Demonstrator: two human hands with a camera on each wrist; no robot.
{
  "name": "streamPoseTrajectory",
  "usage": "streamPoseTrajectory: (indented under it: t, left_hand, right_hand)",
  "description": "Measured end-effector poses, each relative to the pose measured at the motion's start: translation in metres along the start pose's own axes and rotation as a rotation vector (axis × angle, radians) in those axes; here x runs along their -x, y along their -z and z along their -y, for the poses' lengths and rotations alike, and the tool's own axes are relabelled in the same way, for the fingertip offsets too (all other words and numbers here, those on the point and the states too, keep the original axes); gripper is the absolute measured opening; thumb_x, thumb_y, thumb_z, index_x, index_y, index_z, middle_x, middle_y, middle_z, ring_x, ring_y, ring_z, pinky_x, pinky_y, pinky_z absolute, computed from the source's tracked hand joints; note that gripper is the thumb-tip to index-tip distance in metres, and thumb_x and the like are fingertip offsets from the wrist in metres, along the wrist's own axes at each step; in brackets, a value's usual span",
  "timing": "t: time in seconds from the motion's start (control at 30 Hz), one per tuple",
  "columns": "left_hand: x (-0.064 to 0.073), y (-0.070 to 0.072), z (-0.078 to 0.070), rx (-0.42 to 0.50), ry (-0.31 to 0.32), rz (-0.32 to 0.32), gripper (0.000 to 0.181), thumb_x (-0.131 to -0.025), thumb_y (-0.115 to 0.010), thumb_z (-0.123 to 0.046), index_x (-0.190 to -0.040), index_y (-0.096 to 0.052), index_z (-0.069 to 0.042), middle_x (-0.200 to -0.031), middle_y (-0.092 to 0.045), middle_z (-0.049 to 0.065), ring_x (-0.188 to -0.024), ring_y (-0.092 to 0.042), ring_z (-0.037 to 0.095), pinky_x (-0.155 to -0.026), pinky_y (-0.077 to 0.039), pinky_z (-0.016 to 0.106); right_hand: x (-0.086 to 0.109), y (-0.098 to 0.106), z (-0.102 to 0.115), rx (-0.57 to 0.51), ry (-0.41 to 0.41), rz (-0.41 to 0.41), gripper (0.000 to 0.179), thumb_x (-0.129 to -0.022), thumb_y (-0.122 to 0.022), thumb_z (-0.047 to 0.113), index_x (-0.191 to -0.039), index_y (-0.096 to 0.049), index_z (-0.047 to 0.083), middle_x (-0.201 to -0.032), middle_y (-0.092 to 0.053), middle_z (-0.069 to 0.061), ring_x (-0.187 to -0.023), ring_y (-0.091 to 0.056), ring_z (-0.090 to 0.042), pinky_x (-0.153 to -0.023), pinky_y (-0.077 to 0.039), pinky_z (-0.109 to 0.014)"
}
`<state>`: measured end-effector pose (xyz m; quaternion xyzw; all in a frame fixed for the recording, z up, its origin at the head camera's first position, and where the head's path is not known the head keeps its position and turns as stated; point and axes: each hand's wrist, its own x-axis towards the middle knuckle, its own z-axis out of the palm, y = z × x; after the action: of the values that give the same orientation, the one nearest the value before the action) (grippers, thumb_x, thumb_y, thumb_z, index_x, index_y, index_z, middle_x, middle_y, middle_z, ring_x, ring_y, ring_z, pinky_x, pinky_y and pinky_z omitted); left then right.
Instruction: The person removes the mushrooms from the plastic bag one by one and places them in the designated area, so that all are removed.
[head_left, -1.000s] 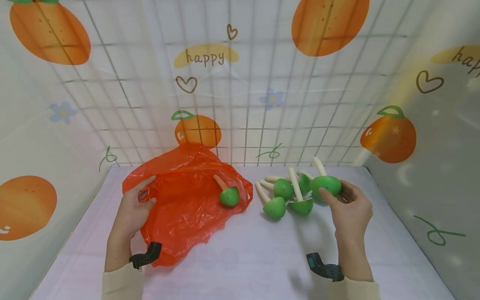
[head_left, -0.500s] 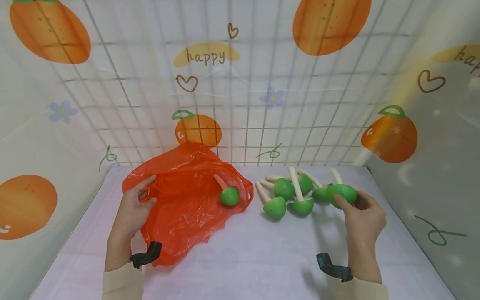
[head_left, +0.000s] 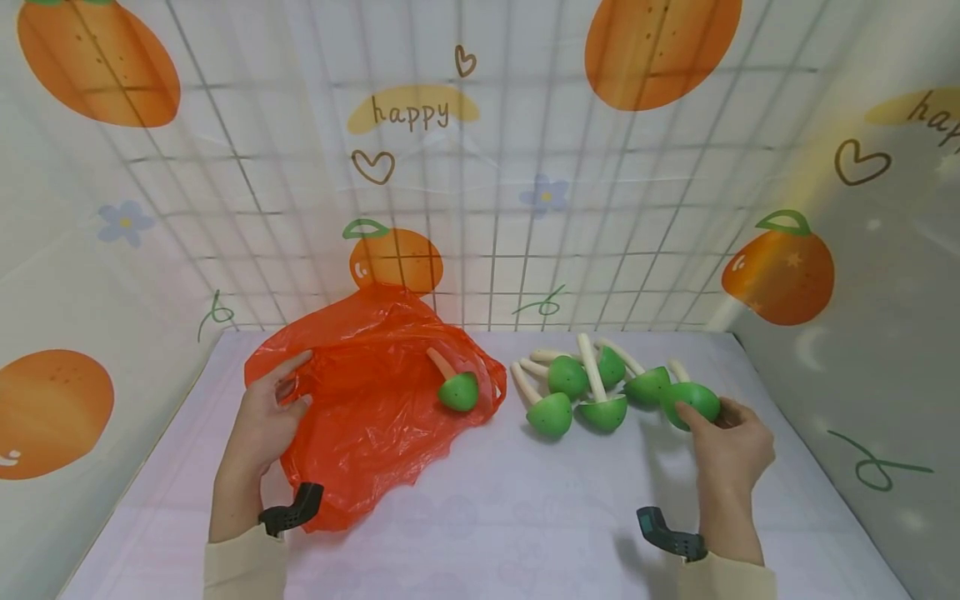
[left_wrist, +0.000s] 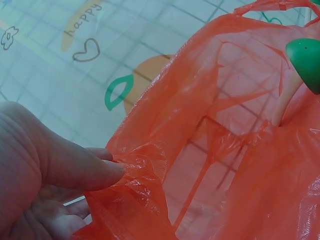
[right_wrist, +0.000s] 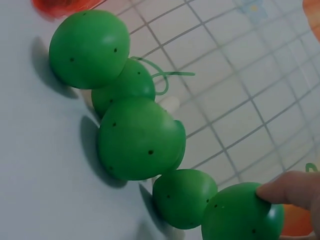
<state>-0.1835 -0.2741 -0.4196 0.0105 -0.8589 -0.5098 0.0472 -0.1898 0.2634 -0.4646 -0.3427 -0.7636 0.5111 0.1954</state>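
My left hand (head_left: 264, 419) pinches the edge of a thin red plastic bag (head_left: 360, 433), its thumb (left_wrist: 102, 172) lying over a fold in the left wrist view. Inside the bag's spread mouth lies a toy mushroom with a green cap (head_left: 457, 392) and a stem pointing up and left. At the right, my right hand (head_left: 731, 458) grips another toy mushroom by its green cap (head_left: 693, 403), stem pointing away. Its fingertip (right_wrist: 272, 192) presses on the cap in the right wrist view. Just left of it, a cluster of several similar mushrooms (head_left: 567, 378) lies on the table.
The table (head_left: 480, 517) has a pale cloth over it. A white curtain (head_left: 495, 167) printed with oranges hangs at the back and sides, with a wire grid showing through. Black wrist cameras (head_left: 292, 510) sit on both wrists.
My right hand has moved right with the mushroom and lowered it toward the table, uncovering another mushroom to its left. My left hand and the bag have stayed in place.
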Motion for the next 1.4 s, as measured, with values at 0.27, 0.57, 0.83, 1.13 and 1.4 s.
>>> streamPoseTrajectory:
  t: [0.27, 0.57, 0.83, 1.13, 1.4]
  left_hand:
    - [0.000, 0.000, 0.000, 0.002, 0.002, 0.003, 0.067, -0.101, -0.057, 0.007, -0.163, -0.041, -0.014, -0.164, -0.038, 0.021, -0.147, -0.038, 0.051, -0.108, -0.046, 0.059]
    - [-0.001, 0.000, 0.001, 0.007, -0.005, 0.004, 0.067, -0.101, -0.056, 0.007, -0.163, -0.041, -0.014, -0.164, -0.038, 0.021, -0.147, -0.038, 0.050, -0.108, -0.046, 0.058]
    - [-0.001, 0.000, 0.001, 0.013, 0.004, 0.008, 0.067, -0.101, -0.056, 0.008, -0.163, -0.041, -0.014, -0.164, -0.038, 0.021, -0.147, -0.037, 0.050, -0.108, -0.046, 0.058]
    - [-0.002, 0.000, 0.002, 0.012, 0.008, 0.009, 0.067, -0.101, -0.057, 0.007, -0.163, -0.041, -0.015, -0.164, -0.037, 0.021, -0.148, -0.037, 0.050, -0.109, -0.046, 0.059]
    - [-0.001, 0.001, 0.002, 0.004, 0.000, 0.002, 0.066, -0.101, -0.056, 0.007, -0.162, -0.042, -0.013, -0.163, -0.038, 0.022, -0.148, -0.037, 0.050, -0.108, -0.047, 0.058]
  right_hand:
    - [-0.004, -0.004, -0.011, 0.048, -0.012, 0.026, 0.071, -0.094, -0.078, 0.026, -0.153, -0.050, -0.002, -0.148, -0.057, -0.025, -0.132, -0.054, -0.037, -0.111, -0.049, -0.050]
    - [-0.007, -0.007, -0.015, 0.085, -0.021, 0.070, 0.072, -0.095, -0.076, 0.025, -0.153, -0.047, -0.006, -0.148, -0.055, -0.030, -0.136, -0.051, -0.043, -0.114, -0.044, -0.055]
    - [-0.007, -0.011, -0.018, 0.130, -0.002, 0.099, 0.070, -0.095, -0.075, 0.025, -0.150, -0.048, -0.010, -0.146, -0.054, -0.034, -0.136, -0.048, -0.048, -0.117, -0.038, -0.060]
    - [-0.003, -0.019, -0.021, 0.160, 0.027, 0.090, 0.068, -0.092, -0.077, 0.026, -0.144, -0.054, -0.012, -0.140, -0.057, -0.035, -0.134, -0.048, -0.049, -0.115, -0.036, -0.061]
    - [0.003, -0.023, -0.015, 0.147, 0.004, 0.111, 0.071, -0.094, -0.077, 0.027, -0.148, -0.051, -0.011, -0.144, -0.055, -0.034, -0.138, -0.044, -0.050, -0.112, -0.040, -0.061]
